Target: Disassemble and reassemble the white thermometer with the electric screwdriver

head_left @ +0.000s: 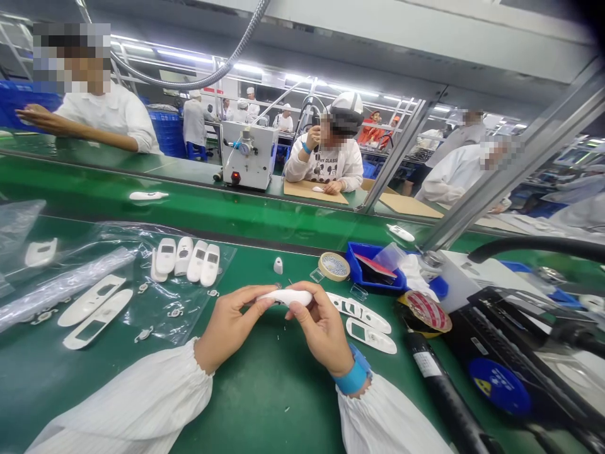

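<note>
A slim white thermometer casing (286, 296) is held level between both hands above the green bench. My left hand (235, 321) pinches its left end between thumb and fingers. Around its right end, my right hand (322, 325) is closed, thumb on the near side. Just beyond the hands stands a small white cap (278, 265). Right of my right hand lie white casing shells with cut-out windows, among them a lower shell (371, 335). To the left, a pair of long shells (98, 320) and several shorter white covers (210, 265) rest on or beside clear plastic.
A round tub of small parts (334, 266) and a blue bin (373, 268) stand behind my right hand. At right are a tape roll (425, 312) and a black tool (444, 384). A green conveyor (236, 217) crosses beyond the bench; co-workers sit behind it.
</note>
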`<move>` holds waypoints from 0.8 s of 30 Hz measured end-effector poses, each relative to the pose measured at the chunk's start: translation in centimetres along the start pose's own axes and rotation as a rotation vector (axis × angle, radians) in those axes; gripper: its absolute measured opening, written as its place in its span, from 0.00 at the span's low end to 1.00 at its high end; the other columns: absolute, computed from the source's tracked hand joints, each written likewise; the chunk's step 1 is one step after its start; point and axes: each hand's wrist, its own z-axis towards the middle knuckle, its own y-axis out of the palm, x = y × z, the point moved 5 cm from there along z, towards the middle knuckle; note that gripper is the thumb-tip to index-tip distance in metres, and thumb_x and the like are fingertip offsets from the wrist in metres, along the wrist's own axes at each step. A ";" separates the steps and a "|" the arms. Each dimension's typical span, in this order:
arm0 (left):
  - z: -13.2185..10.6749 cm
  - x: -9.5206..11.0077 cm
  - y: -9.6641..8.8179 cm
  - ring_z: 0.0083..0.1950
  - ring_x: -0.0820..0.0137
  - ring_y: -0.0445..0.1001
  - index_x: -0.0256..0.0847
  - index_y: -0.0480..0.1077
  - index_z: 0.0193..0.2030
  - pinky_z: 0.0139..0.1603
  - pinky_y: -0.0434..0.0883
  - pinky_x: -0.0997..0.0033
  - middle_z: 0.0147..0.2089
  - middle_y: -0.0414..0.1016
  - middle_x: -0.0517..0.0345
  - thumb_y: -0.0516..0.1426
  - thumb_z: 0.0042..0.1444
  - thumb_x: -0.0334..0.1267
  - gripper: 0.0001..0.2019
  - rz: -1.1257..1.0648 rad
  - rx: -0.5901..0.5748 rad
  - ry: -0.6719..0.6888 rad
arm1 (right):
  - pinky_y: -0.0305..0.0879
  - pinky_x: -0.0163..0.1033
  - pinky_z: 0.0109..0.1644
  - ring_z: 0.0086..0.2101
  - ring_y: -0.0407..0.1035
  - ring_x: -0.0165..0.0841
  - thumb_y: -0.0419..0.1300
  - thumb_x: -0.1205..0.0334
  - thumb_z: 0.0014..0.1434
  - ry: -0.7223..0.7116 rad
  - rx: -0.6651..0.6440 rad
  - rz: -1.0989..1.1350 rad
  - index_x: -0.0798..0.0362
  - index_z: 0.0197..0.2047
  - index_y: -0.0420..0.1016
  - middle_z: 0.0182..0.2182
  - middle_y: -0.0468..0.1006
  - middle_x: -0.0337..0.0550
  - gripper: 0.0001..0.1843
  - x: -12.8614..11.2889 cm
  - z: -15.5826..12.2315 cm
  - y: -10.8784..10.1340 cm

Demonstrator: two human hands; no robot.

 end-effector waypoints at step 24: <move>-0.1 -1.5 1.1 0.34 0.71 0.69 0.49 0.70 0.48 0.32 0.69 0.75 0.44 0.75 0.63 0.53 0.55 0.47 0.16 -0.030 -0.115 -0.123 | 0.61 0.33 0.33 0.26 0.63 0.23 0.51 0.54 0.59 0.212 0.034 0.338 0.51 0.43 0.65 0.39 0.71 0.41 0.12 1.9 0.2 0.4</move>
